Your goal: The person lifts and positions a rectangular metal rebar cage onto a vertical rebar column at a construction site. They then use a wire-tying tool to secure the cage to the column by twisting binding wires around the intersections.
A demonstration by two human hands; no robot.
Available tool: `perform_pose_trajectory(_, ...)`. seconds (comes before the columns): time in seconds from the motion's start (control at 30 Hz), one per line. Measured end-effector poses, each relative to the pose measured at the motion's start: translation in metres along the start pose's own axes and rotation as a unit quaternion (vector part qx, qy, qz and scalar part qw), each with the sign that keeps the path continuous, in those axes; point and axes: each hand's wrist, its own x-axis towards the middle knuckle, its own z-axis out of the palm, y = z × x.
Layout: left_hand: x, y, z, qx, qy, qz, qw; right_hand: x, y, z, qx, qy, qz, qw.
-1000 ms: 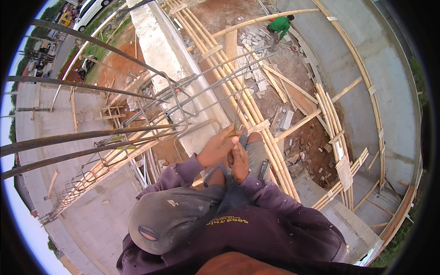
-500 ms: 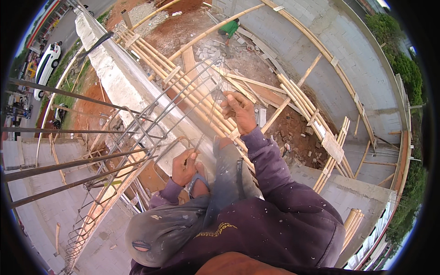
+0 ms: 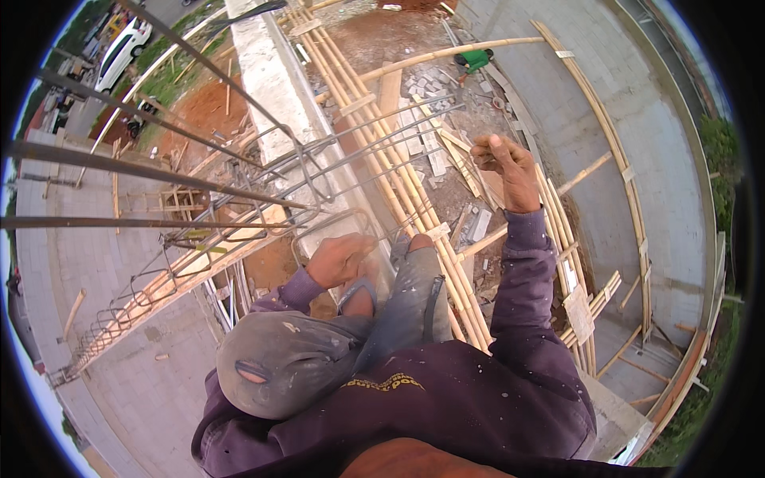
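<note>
My left hand (image 3: pixel 341 259) is closed in front of my knee, its fingertips smeared by motion. Faint thin wires (image 3: pixel 412 217) trail from beside it toward the bamboo; the left fingers seem to grip their near end. My right hand (image 3: pixel 510 171) is raised off to the right with the fingers curled and the thumb against them. What it pinches, if anything, is too small to see. Just beyond the left hand, bent steel stirrups (image 3: pixel 307 171) and bar ends cross the concrete beam (image 3: pixel 275 80). Long rebars (image 3: pixel 159 170) run in from the left.
Bamboo poles (image 3: pixel 398 171) lie along the beam's right side. Lower down are rubble blocks (image 3: pixel 430 88), planks and a person in green (image 3: pixel 476 60). A grey block wall (image 3: pixel 574 103) stands at right. A rebar cage (image 3: pixel 127 319) slopes away at lower left; a white van (image 3: pixel 123 52) is far left.
My right hand has moved up and to the right, away from the left hand and the wires. The left hand has shifted slightly right and up. The whole view has turned.
</note>
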Motion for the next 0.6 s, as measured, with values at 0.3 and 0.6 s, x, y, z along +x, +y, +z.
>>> perform_pose_trajectory(0.3,-0.045,0.001,-0.029,-0.071,0.023,-0.115,0.991,0.027,0.002,0.021,0.249,0.041,0.028,0.967)
perform_pose_trajectory(0.6,-0.063,-0.005,-0.053,-0.022,0.109,-0.242,0.964,0.065,-0.026,0.03,0.331,0.095,-0.023,0.939)
